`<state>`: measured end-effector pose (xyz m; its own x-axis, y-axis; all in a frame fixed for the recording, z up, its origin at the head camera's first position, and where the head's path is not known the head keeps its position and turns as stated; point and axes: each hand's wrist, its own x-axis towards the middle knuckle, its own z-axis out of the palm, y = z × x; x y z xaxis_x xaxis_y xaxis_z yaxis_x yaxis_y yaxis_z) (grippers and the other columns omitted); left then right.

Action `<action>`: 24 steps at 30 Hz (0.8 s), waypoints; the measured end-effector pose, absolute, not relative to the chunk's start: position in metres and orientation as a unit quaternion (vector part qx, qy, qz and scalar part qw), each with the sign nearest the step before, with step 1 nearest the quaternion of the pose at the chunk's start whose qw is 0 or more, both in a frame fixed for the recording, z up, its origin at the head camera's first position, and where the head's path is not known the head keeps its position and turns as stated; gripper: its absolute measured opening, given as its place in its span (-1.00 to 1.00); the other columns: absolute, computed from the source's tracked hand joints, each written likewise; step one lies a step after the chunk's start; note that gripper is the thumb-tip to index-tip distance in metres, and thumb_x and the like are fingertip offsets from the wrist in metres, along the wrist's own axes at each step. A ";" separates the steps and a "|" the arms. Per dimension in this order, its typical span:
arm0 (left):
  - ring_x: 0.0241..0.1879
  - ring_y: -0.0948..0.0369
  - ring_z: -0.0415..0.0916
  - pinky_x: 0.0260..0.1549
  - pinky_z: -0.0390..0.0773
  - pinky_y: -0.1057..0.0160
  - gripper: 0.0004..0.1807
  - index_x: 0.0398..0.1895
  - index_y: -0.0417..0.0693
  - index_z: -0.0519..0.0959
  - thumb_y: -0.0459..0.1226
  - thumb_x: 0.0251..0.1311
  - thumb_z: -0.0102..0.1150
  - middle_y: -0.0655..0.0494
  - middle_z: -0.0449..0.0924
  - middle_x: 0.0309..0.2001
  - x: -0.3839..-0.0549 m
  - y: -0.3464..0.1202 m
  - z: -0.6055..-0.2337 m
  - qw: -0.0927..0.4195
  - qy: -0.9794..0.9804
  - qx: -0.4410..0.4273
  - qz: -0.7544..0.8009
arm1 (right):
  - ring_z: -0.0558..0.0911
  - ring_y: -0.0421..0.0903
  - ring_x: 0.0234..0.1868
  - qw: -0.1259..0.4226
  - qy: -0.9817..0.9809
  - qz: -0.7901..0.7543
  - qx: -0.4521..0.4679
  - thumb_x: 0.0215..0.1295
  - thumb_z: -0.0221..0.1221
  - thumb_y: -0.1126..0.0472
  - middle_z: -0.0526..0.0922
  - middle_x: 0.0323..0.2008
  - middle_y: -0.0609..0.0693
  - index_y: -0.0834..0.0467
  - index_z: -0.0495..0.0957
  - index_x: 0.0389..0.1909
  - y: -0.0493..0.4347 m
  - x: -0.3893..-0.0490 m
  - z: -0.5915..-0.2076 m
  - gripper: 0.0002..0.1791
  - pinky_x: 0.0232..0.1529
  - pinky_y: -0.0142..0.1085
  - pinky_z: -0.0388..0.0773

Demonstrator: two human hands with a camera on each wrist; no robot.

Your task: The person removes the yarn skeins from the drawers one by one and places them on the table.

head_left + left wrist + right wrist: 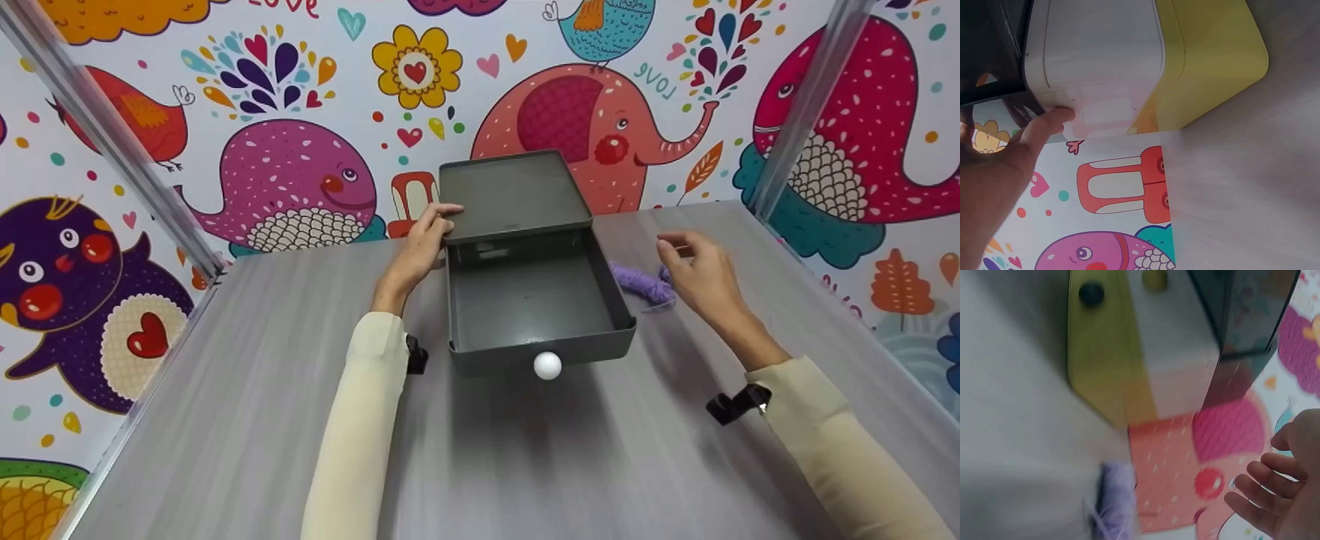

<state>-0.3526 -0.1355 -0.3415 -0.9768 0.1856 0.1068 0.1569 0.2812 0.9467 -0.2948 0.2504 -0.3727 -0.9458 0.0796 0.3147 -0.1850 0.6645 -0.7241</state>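
A small drawer cabinet stands on the table with a dark grey top (514, 191), and white (1100, 45) and yellow (1216, 62) levels below. Its dark top drawer (540, 300) is pulled out towards me, and the inside shows bare. On the drawer's front is a round white knob (547, 366). My left hand (421, 251) grips the cabinet's upper left edge, one finger lying over the top and a digit pressed to the white side. To the right of the cabinet, my right hand (701, 274) hovers with loosely bent fingers and holds nothing. A fuzzy purple roll (641, 283) lies near it.
The grey table (300, 375) carries the cabinet, close to the back wall (420, 150), which is printed with cartoon animals. Metal posts (814, 112) rise at the back corners. In the right wrist view, dark (1091, 294) and yellow (1154, 279) knobs mark the lower drawers.
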 end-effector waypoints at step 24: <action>0.03 0.08 0.40 0.09 0.57 -0.10 -0.58 0.33 0.14 0.38 -0.14 0.50 -0.27 -0.04 0.32 0.17 -0.353 -0.135 -0.342 0.012 0.800 0.108 0.590 | 0.62 -0.20 -0.47 0.198 -0.819 0.526 0.116 0.49 0.09 0.11 0.64 -0.38 -0.13 0.19 0.63 0.01 0.213 -0.208 -0.331 -0.72 -0.38 -0.45 0.63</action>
